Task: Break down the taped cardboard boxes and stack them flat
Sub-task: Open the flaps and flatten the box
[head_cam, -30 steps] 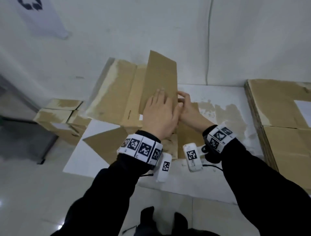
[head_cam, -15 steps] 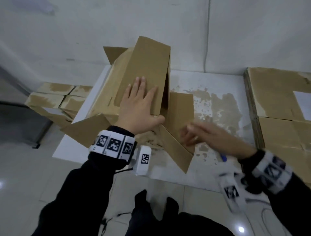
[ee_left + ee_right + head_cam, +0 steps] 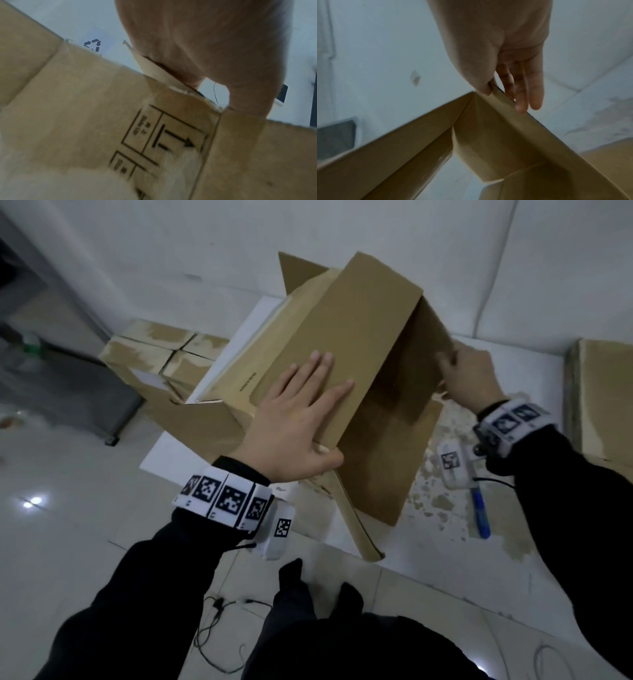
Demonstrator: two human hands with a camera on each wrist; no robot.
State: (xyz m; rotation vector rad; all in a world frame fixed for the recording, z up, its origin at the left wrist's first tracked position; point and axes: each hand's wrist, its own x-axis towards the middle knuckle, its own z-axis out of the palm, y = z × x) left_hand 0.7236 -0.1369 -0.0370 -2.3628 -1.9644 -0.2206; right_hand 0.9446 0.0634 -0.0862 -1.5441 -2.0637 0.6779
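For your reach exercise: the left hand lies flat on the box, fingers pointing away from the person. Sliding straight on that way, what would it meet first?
Likely only more of the box: the left hand would ride up its top panel to the far edge. Beyond lies the wall; depth is unclear.

The scene is viewed from head height, angled forward and down. The cardboard box (image 3: 346, 337) is seen very close from below by both wrist cameras (each aimed along its hand toward twelve o'clock) and is shared by all three views.
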